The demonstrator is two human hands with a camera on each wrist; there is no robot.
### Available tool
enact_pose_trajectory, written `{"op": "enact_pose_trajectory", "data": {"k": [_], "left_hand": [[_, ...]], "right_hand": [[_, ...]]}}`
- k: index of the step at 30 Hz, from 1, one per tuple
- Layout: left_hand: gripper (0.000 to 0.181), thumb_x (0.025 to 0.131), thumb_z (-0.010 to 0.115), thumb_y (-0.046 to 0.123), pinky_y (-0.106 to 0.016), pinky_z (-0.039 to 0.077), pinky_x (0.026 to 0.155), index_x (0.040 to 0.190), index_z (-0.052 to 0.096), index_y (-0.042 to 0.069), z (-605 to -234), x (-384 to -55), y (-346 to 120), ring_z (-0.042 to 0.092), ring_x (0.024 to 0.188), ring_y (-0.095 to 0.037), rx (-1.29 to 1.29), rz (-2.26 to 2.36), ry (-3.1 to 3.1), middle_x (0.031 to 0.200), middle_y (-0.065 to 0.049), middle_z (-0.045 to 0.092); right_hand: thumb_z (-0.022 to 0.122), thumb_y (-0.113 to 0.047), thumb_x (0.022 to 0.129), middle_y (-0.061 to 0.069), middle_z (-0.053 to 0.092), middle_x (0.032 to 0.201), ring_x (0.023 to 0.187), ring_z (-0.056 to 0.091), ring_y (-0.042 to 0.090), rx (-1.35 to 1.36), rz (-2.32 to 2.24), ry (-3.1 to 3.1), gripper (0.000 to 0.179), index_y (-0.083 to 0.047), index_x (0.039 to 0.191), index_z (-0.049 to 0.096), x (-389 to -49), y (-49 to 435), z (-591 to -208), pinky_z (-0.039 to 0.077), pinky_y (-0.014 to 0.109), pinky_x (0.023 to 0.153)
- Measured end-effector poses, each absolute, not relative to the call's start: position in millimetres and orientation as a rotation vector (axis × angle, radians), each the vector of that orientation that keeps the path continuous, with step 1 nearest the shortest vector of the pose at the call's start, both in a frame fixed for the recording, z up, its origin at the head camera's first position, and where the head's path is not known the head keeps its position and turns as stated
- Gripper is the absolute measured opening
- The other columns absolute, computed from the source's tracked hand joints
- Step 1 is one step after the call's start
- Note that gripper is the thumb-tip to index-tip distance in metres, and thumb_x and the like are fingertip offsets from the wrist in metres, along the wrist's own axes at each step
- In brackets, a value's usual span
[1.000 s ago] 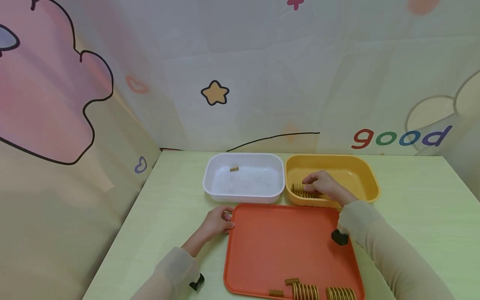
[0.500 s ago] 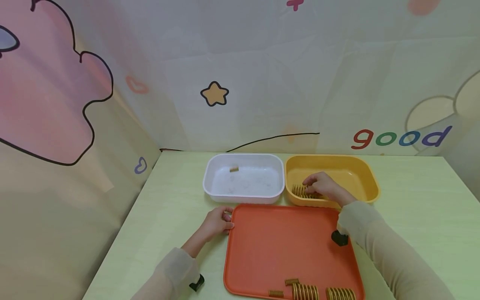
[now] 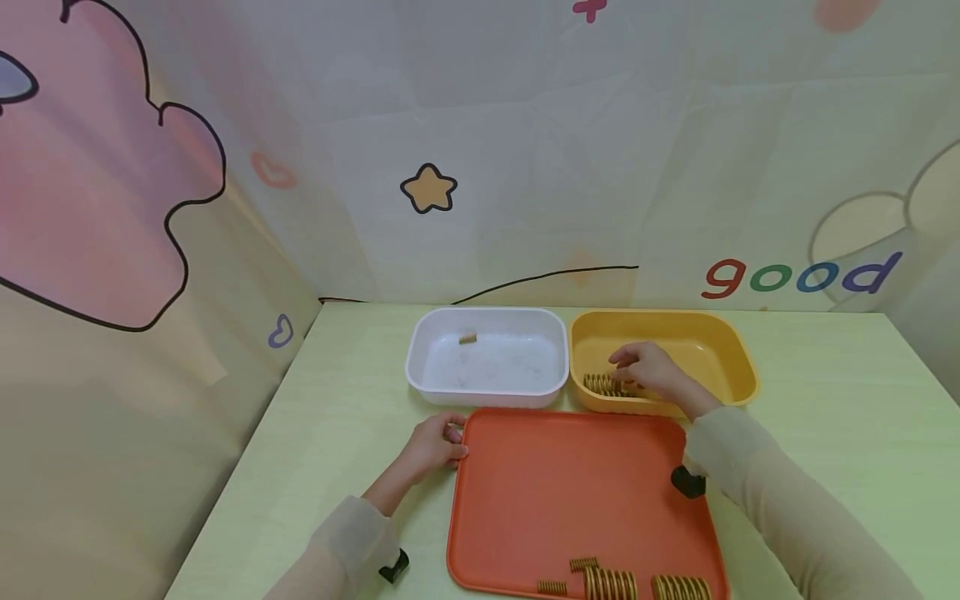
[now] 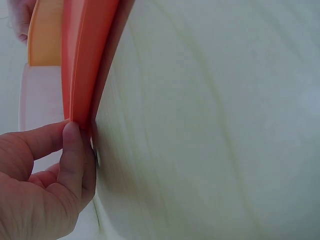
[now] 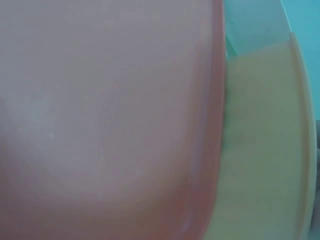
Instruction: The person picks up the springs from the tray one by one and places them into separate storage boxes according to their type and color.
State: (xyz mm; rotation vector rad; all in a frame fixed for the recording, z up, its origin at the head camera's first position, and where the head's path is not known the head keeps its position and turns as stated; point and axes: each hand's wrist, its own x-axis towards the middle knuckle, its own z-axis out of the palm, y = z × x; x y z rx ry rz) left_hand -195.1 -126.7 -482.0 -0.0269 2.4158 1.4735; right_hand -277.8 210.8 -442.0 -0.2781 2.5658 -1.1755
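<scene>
My left hand [image 3: 432, 443] pinches the left rim of the orange-red tray [image 3: 570, 492] near its far corner. In the left wrist view, thumb and fingers of that hand [image 4: 55, 170] meet on the tray edge [image 4: 87, 55]. My right hand [image 3: 651, 368] hovers inside the yellow bin [image 3: 720, 350], fingers loosely bent and apparently holding nothing. Just left of its fingertips lies a large brass coil spring [image 3: 600, 384], partly hidden. Large springs [image 3: 611, 583] and small springs [image 3: 552, 587] lie along the tray's near edge. The right wrist view shows mostly tray [image 5: 110, 100].
A white bin [image 3: 487, 398] stands left of the yellow one, with one small spring [image 3: 468, 339] in it. Both bins sit behind the tray on the pale wood-grain table [image 3: 832, 433]. A printed cloth [image 3: 525, 183] hangs behind the table.
My right hand has shifted slightly right, away from the large spring in the yellow bin, so more of the spring shows. The left hand and the tray have stayed put.
</scene>
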Motion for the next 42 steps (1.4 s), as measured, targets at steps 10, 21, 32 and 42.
{"op": "enact_pose_trajectory", "data": {"k": [10, 21, 32, 42], "left_hand": [[0.038, 0.071, 0.063, -0.010, -0.025, 0.051, 0.049, 0.108, 0.053, -0.004, -480, -194, -126, 0.049, 0.052, -0.010, -0.033, 1.475, 2.426, 0.073, -0.007, 0.050], [0.039, 0.071, 0.062, -0.011, -0.023, 0.050, 0.049, 0.108, 0.053, -0.004, -483, -194, -127, 0.049, 0.052, -0.010, -0.027, 1.484, 2.412, 0.072, -0.005, 0.049], [0.038, 0.071, 0.061, -0.011, -0.023, 0.049, 0.049, 0.108, 0.053, -0.003, -482, -194, -126, 0.049, 0.052, -0.010, -0.024, 1.485, 2.405, 0.073, -0.004, 0.048], [0.038, 0.072, 0.062, -0.009, -0.023, 0.050, 0.050, 0.108, 0.053, -0.003, -482, -194, -126, 0.049, 0.052, -0.010, -0.015, 1.460, 2.418, 0.073, -0.005, 0.049]], "right_hand": [[0.052, -0.009, 0.086, 0.024, 0.055, 0.105, 0.084, 0.057, 0.028, -0.251, -1.239, 2.523, 0.033, 0.009, 0.114, 0.050, -271, 216, -436, 0.048, 0.034, 0.070], [0.052, -0.010, 0.086, 0.024, 0.054, 0.106, 0.085, 0.056, 0.028, -0.216, -1.300, 2.474, 0.036, 0.009, 0.117, 0.048, -267, 222, -434, 0.048, 0.035, 0.073], [0.052, -0.013, 0.087, 0.025, 0.051, 0.114, 0.091, 0.056, 0.027, -0.213, -1.355, 2.434, 0.038, 0.006, 0.119, 0.046, -262, 230, -429, 0.049, 0.037, 0.078], [0.054, -0.018, 0.087, 0.025, 0.049, 0.116, 0.091, 0.056, 0.023, -0.244, -1.380, 2.415, 0.042, 0.006, 0.121, 0.045, -252, 236, -421, 0.049, 0.033, 0.078]]}}
